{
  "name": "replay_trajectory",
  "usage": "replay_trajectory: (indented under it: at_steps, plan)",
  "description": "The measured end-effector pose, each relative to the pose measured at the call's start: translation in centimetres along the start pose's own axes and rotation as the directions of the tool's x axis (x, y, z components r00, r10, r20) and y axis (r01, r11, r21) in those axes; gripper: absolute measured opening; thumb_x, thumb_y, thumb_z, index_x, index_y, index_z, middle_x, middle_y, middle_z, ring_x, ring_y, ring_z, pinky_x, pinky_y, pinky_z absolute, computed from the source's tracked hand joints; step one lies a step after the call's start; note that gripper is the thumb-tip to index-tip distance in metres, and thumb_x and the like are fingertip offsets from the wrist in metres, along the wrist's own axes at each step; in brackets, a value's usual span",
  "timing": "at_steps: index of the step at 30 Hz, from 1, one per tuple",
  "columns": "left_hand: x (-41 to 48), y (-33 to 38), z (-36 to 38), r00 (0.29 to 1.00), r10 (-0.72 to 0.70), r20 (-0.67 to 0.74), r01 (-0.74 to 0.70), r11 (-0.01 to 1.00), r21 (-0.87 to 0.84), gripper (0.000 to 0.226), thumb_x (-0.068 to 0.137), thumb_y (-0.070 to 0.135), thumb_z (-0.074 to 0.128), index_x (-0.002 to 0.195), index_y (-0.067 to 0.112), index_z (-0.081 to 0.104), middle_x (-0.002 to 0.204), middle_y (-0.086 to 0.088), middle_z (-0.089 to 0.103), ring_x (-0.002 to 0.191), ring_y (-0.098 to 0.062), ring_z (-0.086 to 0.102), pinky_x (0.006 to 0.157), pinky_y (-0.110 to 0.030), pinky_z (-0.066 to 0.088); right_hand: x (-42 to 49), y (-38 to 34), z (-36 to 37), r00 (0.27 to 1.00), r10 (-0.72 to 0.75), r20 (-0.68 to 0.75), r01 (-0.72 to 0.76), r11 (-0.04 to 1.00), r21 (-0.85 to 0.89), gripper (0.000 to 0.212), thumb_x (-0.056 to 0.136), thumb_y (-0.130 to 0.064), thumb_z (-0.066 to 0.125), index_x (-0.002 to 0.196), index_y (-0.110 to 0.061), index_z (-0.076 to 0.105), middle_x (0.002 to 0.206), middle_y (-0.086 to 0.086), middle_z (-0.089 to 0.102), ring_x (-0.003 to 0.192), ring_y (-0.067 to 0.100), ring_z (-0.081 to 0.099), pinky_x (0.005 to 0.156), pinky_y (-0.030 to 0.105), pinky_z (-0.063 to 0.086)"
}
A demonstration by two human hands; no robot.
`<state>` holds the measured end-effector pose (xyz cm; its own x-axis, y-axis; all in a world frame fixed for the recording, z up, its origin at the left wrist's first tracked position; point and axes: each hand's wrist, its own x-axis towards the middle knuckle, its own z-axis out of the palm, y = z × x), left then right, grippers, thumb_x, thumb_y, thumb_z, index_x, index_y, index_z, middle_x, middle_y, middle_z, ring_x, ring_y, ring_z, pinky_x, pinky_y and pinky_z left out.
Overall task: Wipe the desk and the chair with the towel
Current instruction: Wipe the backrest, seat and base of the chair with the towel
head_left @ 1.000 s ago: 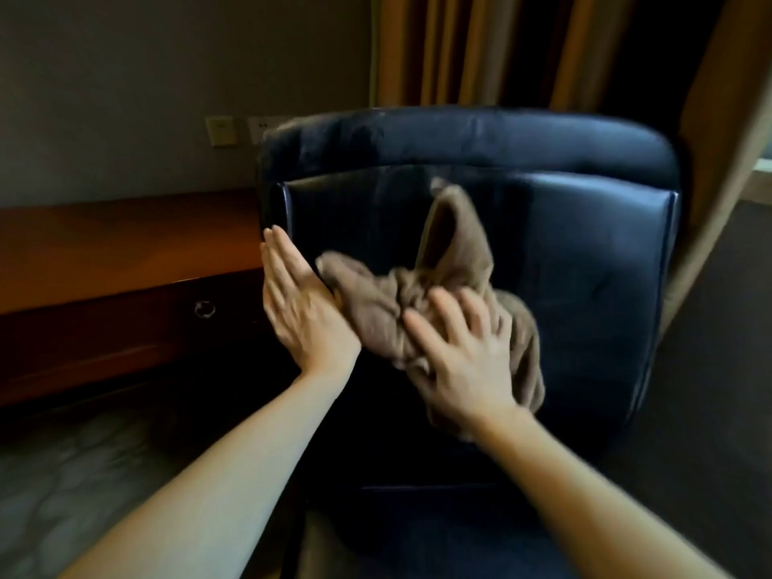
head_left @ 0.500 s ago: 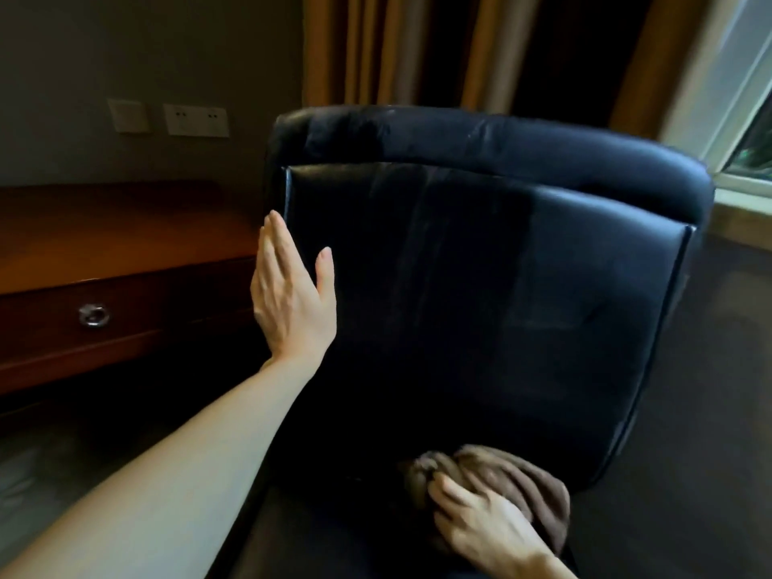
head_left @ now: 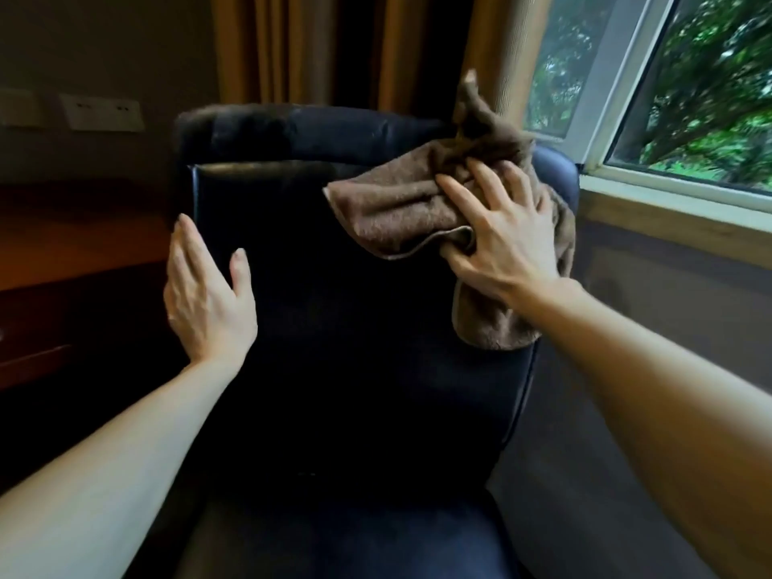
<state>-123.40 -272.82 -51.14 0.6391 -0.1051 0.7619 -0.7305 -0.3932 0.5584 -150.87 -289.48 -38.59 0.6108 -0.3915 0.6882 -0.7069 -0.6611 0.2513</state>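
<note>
A dark blue leather chair fills the middle, its backrest facing me. A crumpled brown towel lies against the backrest's upper right, one end sticking up past the top edge. My right hand spreads its fingers over the towel and pushes it onto the leather, the thumb hooked under a fold. Flat against the backrest's left edge rests my left hand, fingers straight, holding nothing. The wooden desk stands to the left behind the chair.
Brown curtains hang behind the chair. A window with a wooden sill is at the right, close to the chair's side. Wall sockets sit above the desk. The chair seat is below.
My right hand has swept the towel from the bottom of the backrest up to its upper right corner. My left hand stays on the left edge. The view turned right toward the window.
</note>
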Motion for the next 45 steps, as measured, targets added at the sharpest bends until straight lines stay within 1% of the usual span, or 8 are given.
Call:
replay_trajectory:
  at_steps: [5, 15, 24, 27, 33, 38, 43, 45]
  plan:
    - [-0.1, -0.7, 0.7, 1.000, -0.008, -0.024, 0.009, 0.999, 0.052, 0.068, 0.109, 0.050, 0.031, 0.163, 0.011, 0.018, 0.163, -0.016, 0.033, 0.146, -0.035, 0.039, 0.108, -0.054, 0.041, -5.6, -3.9, 5.1, 0.971, 0.017, -0.239, -0.012, 1.000, 0.025, 0.060, 0.080, -0.052, 0.064, 0.135, -0.029, 0.063, 0.144, 0.011, 0.055, 0.130, 0.038, 0.042, 0.097, 0.054, 0.034]
    - [-0.3, -0.8, 1.2, 0.997, 0.005, -0.072, -0.002, 0.999, 0.039, 0.069, 0.109, 0.052, 0.027, 0.163, 0.012, 0.020, 0.164, -0.013, 0.033, 0.147, -0.032, 0.037, 0.110, -0.050, 0.038, -21.2, -10.1, 14.4, 0.941, -0.199, -0.274, 0.233, 0.967, 0.100, 0.049, 0.072, -0.045, 0.058, 0.118, -0.031, 0.068, 0.124, 0.002, 0.048, 0.115, 0.028, 0.047, 0.084, 0.040, 0.040]
    - [-0.3, -0.4, 0.9, 0.999, -0.007, -0.053, 0.009, 0.999, 0.034, 0.067, 0.108, 0.049, 0.030, 0.164, 0.014, 0.018, 0.163, -0.013, 0.033, 0.146, -0.034, 0.037, 0.110, -0.053, 0.038, -30.9, -12.0, 19.7, 0.927, -0.307, 0.216, 0.246, 0.931, 0.269, 0.039, 0.060, -0.043, 0.066, 0.097, -0.035, 0.069, 0.100, -0.003, 0.065, 0.101, 0.027, 0.063, 0.081, 0.050, 0.057]
    - [-0.2, -0.1, 1.0, 0.998, -0.010, -0.059, 0.012, 0.999, 0.032, 0.067, 0.108, 0.049, 0.030, 0.163, 0.013, 0.018, 0.163, -0.014, 0.033, 0.145, -0.035, 0.038, 0.109, -0.054, 0.038, -29.2, -11.0, 18.0, 0.884, -0.294, 0.362, 0.158, 0.919, 0.361, 0.054, 0.047, -0.050, 0.072, 0.099, -0.038, 0.066, 0.086, -0.012, 0.062, 0.085, 0.019, 0.060, 0.067, 0.035, 0.055]
    - [-0.2, 0.3, -0.4, 0.999, -0.013, 0.048, 0.015, 0.999, -0.037, 0.069, 0.108, 0.049, 0.033, 0.164, 0.012, 0.015, 0.166, -0.015, 0.027, 0.149, -0.036, 0.032, 0.111, -0.055, 0.036, -21.8, -6.7, 5.9, 0.988, -0.133, -0.080, 0.155, 0.882, 0.446, 0.057, 0.072, -0.028, 0.077, 0.128, -0.023, 0.068, 0.116, 0.002, 0.070, 0.092, 0.028, 0.067, 0.072, 0.034, 0.057]
    - [-0.8, -0.9, -4.0, 0.909, 0.082, 0.409, -0.082, 0.996, -0.019, 0.089, 0.101, 0.056, 0.046, 0.164, 0.017, -0.004, 0.171, -0.018, 0.002, 0.156, -0.038, 0.011, 0.120, -0.059, 0.023, -12.5, -1.6, -4.8, 0.895, 0.113, -0.431, 0.072, 0.918, 0.389, 0.063, 0.073, -0.015, 0.069, 0.135, -0.010, 0.066, 0.133, 0.021, 0.060, 0.125, 0.042, 0.052, 0.109, 0.049, 0.041]
    - [-1.8, 1.6, -6.4, 0.804, 0.219, 0.553, -0.301, 0.952, 0.061, 0.114, 0.084, 0.070, 0.063, 0.164, 0.025, -0.004, 0.171, -0.013, -0.015, 0.158, -0.027, -0.014, 0.124, -0.060, 0.003, -4.9, 3.9, -4.5, 0.954, 0.223, -0.201, -0.204, 0.973, 0.109, 0.069, 0.081, -0.056, 0.061, 0.145, -0.032, 0.054, 0.164, 0.017, 0.032, 0.153, 0.048, 0.018, 0.117, 0.075, 0.014]
    - [-2.4, 4.2, -5.9, 0.712, 0.209, 0.670, -0.346, 0.935, 0.076, 0.122, 0.079, 0.083, 0.054, 0.162, 0.029, -0.016, 0.167, -0.013, -0.029, 0.154, -0.027, -0.029, 0.123, -0.062, -0.006, -5.0, 5.2, -1.9, 0.960, 0.278, -0.021, -0.271, 0.950, 0.155, 0.072, 0.082, -0.055, 0.061, 0.150, -0.034, 0.047, 0.169, 0.015, 0.019, 0.157, 0.041, 0.007, 0.115, 0.073, 0.025]
